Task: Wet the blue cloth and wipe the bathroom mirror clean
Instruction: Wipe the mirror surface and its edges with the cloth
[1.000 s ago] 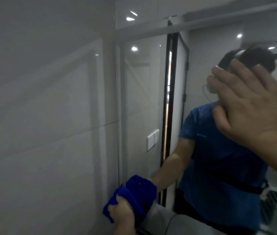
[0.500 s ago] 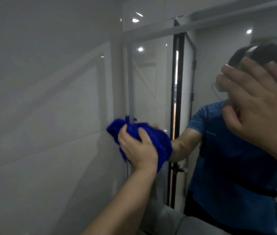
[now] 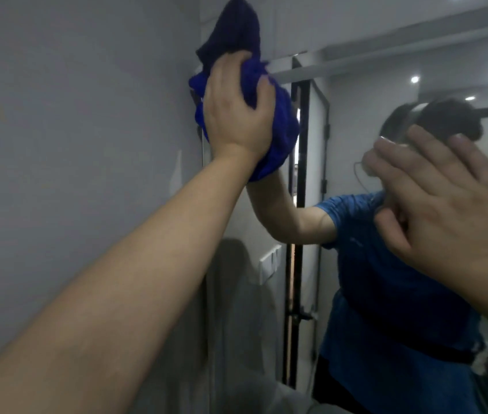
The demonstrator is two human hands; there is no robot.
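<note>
Grey tiled wall [image 3: 72, 144] fills the left side; mirror [image 3: 356, 130] takes the right, its left edge meeting the wall.

Left hand [image 3: 236, 115]: arm stretched up from bottom left, fingers curled round the bunched blue cloth [image 3: 278, 124], gripping it. Hand presses the cloth against the mirror's left edge, high up near the top of the view. One dark tail of the cloth sticks up above the fingers to the top of the frame and overlaps the wall seam. The rest bulges out right of the palm and hangs down to wrist level.

Right hand [image 3: 452, 210]: far right, back of the hand toward the camera, fingers straight and spread, holding nothing. Palm faces the glass. It looks laid flat on the mirror; actual contact is hard to confirm through the blur.

The two hands are well apart, the left one higher.

Mirror reflection: person in a blue shirt [image 3: 386, 294] with the arm raised to the cloth, a black door frame [image 3: 293, 264], a white wall switch [image 3: 269, 264], and ceiling spotlights [image 3: 414, 79].

Picture is soft, with motion blur on both hands.
</note>
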